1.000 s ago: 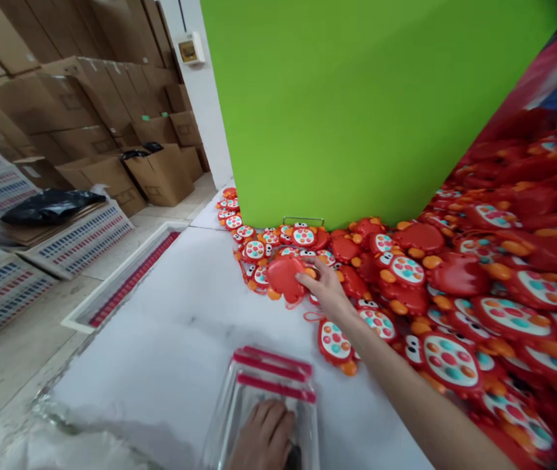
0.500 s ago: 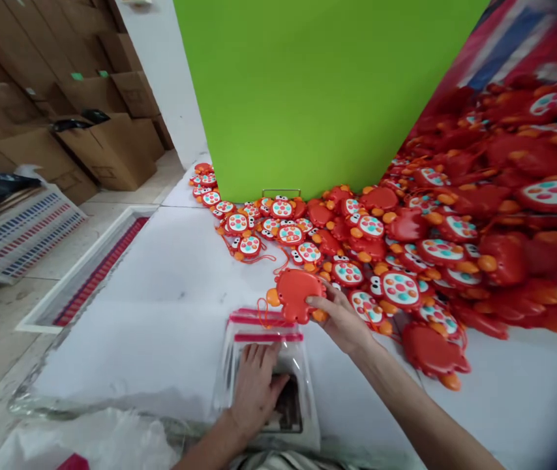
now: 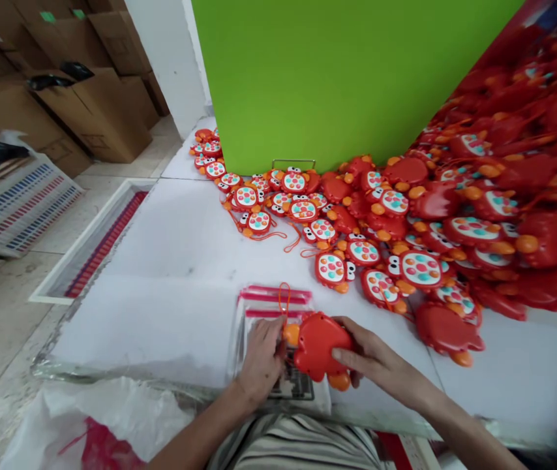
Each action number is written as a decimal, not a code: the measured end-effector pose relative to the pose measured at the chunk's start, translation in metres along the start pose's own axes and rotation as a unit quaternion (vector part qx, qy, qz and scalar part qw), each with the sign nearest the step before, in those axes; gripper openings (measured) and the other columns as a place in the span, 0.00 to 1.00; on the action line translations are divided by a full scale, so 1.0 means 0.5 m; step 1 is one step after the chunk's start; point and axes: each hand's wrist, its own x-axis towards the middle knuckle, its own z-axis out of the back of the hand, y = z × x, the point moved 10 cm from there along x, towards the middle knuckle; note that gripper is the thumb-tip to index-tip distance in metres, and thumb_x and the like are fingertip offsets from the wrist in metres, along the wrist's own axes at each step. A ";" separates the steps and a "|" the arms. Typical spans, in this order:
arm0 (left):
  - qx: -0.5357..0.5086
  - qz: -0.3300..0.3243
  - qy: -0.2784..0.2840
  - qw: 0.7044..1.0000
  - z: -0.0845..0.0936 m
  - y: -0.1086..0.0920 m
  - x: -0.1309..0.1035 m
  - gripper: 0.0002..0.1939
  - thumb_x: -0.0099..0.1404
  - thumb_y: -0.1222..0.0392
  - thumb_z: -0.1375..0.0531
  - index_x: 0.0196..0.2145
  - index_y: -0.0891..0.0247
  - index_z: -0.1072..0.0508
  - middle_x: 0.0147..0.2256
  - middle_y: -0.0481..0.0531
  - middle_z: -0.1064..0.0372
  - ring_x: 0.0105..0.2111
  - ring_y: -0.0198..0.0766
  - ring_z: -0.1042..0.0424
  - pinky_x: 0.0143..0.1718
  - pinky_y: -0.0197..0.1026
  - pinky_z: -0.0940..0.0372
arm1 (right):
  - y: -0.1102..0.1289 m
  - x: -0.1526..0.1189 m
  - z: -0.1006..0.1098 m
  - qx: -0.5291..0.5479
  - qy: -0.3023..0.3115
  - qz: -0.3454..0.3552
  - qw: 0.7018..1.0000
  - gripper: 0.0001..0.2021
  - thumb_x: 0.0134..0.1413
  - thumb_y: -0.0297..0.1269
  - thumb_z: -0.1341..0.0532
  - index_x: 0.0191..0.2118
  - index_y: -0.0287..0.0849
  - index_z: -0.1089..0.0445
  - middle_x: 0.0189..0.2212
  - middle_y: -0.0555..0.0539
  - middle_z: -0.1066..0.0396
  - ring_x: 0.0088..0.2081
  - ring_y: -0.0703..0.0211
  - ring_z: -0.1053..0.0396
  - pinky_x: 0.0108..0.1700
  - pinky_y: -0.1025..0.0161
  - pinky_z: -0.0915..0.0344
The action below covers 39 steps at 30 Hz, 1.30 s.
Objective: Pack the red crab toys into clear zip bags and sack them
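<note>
The right hand [image 3: 375, 356] grips a red crab-shaped toy [image 3: 323, 344] above clear zip bags [image 3: 266, 297], left hand [image 3: 261, 356] beside its orange cord [image 3: 286, 313], grip indeterminable; apparent step, cord handling, next calls for steady right-hand support.

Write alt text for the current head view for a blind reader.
A person's right hand holds a red plastic animal-shaped toy over clear plastic packaging with pink strips, the left hand close to its orange knob. Similar toys lie heaped across a white tabletop beside a flat green panel.
</note>
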 end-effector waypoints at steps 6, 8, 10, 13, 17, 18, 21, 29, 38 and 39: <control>0.062 -0.081 0.012 0.995 0.002 -0.047 0.009 0.10 0.63 0.66 0.49 0.33 0.66 0.27 0.33 0.54 0.29 0.35 0.41 0.34 0.39 0.46 0.39 | -0.024 -0.007 -0.033 0.166 0.040 -0.053 0.984 0.21 0.49 0.44 0.37 0.48 0.41 0.35 0.35 0.46 0.31 0.31 0.62 0.31 0.28 0.66 0.29; 0.082 -0.076 0.002 0.994 0.002 -0.047 0.007 0.11 0.64 0.67 0.49 0.32 0.66 0.27 0.33 0.55 0.29 0.36 0.42 0.34 0.39 0.46 0.39 | -0.014 0.011 -0.035 0.231 0.007 -0.031 0.972 0.23 0.49 0.44 0.38 0.51 0.43 0.38 0.40 0.45 0.31 0.33 0.61 0.31 0.28 0.67 0.30; 0.119 -0.086 -0.001 0.989 -0.001 -0.051 0.002 0.10 0.63 0.67 0.49 0.34 0.65 0.27 0.35 0.55 0.29 0.37 0.43 0.34 0.40 0.47 0.39 | 0.004 0.031 -0.029 0.222 -0.050 0.017 0.974 0.25 0.51 0.45 0.40 0.54 0.45 0.42 0.42 0.44 0.32 0.31 0.61 0.31 0.24 0.67 0.31; 0.171 -0.134 0.005 0.976 -0.009 -0.068 -0.012 0.09 0.62 0.69 0.47 0.36 0.64 0.29 0.37 0.54 0.28 0.40 0.44 0.34 0.44 0.49 0.40 | 0.030 0.047 -0.037 0.033 -0.105 0.076 0.991 0.23 0.57 0.46 0.46 0.56 0.45 0.47 0.36 0.46 0.31 0.25 0.62 0.34 0.26 0.63 0.31; 0.192 -0.170 -0.009 0.967 -0.009 -0.084 -0.028 0.08 0.60 0.70 0.45 0.37 0.64 0.31 0.33 0.52 0.28 0.40 0.43 0.33 0.50 0.50 0.44 | 0.041 0.044 -0.053 -0.236 -0.119 0.109 0.958 0.21 0.60 0.42 0.51 0.57 0.43 0.48 0.34 0.45 0.28 0.28 0.58 0.31 0.35 0.60 0.32; 0.193 -0.173 -0.011 0.966 -0.008 -0.088 -0.031 0.07 0.60 0.70 0.45 0.36 0.64 0.31 0.31 0.51 0.28 0.38 0.42 0.33 0.49 0.49 0.44 | 0.041 0.041 -0.051 -0.268 -0.122 0.115 0.949 0.21 0.60 0.42 0.52 0.57 0.43 0.47 0.35 0.44 0.28 0.30 0.57 0.30 0.35 0.60 0.32; 0.169 -0.186 -0.019 0.968 0.014 -0.107 -0.038 0.05 0.62 0.69 0.46 0.32 0.63 0.31 0.27 0.49 0.29 0.34 0.39 0.33 0.49 0.48 0.44 | 0.040 0.032 -0.038 -0.311 -0.134 0.121 0.933 0.21 0.61 0.42 0.54 0.58 0.41 0.47 0.31 0.45 0.27 0.28 0.56 0.29 0.31 0.62 0.33; -0.074 0.128 -0.093 0.985 0.173 0.005 -0.005 0.13 0.64 0.58 0.47 0.46 0.62 0.34 0.39 0.54 0.28 0.38 0.40 0.30 0.39 0.40 0.36 | 0.048 0.021 -0.018 -0.348 -0.156 0.139 0.914 0.24 0.62 0.45 0.56 0.59 0.35 0.47 0.28 0.44 0.26 0.25 0.55 0.29 0.29 0.62 0.33; -0.265 0.204 0.005 0.942 0.059 0.048 0.030 0.08 0.61 0.59 0.46 0.30 0.65 0.31 0.26 0.49 0.32 0.27 0.35 0.32 0.29 0.35 0.37 | 0.067 0.018 -0.012 -0.408 -0.138 0.158 0.888 0.22 0.64 0.40 0.58 0.60 0.41 0.45 0.40 0.43 0.25 0.33 0.55 0.26 0.34 0.61 0.31; -0.266 0.204 0.000 0.942 0.058 0.048 0.028 0.08 0.61 0.58 0.46 0.29 0.65 0.32 0.25 0.48 0.33 0.27 0.35 0.32 0.29 0.35 0.37 | 0.072 0.021 -0.014 -0.418 -0.121 0.167 0.885 0.21 0.64 0.40 0.58 0.57 0.41 0.42 0.38 0.43 0.25 0.34 0.56 0.27 0.35 0.61 0.31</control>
